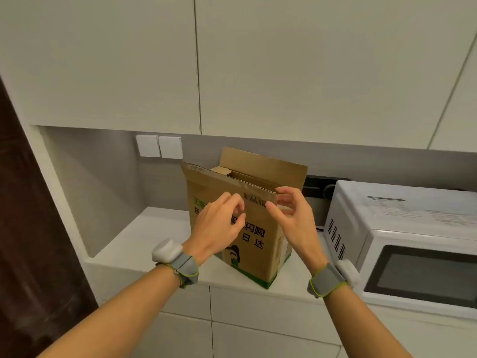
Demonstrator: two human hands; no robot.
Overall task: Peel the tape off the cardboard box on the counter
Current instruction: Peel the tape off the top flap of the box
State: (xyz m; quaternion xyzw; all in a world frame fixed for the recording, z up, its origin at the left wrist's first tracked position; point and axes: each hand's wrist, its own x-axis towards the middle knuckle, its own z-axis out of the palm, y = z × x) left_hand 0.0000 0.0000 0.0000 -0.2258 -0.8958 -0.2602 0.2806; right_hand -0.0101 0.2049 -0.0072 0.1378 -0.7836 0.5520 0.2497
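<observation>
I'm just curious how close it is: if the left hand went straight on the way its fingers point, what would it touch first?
The left hand points up-right at the cardboard box; it would probably meet the front flap near the barcode label, though depth is unclear.

one cardboard box (pixel 260 245), one microwave (pixel 392 215), two hands (pixel 219 224) (pixel 294 218), two wristbands (pixel 184 267) (pixel 326 280), two wall switches (pixel 148 146) (pixel 170 147)
</observation>
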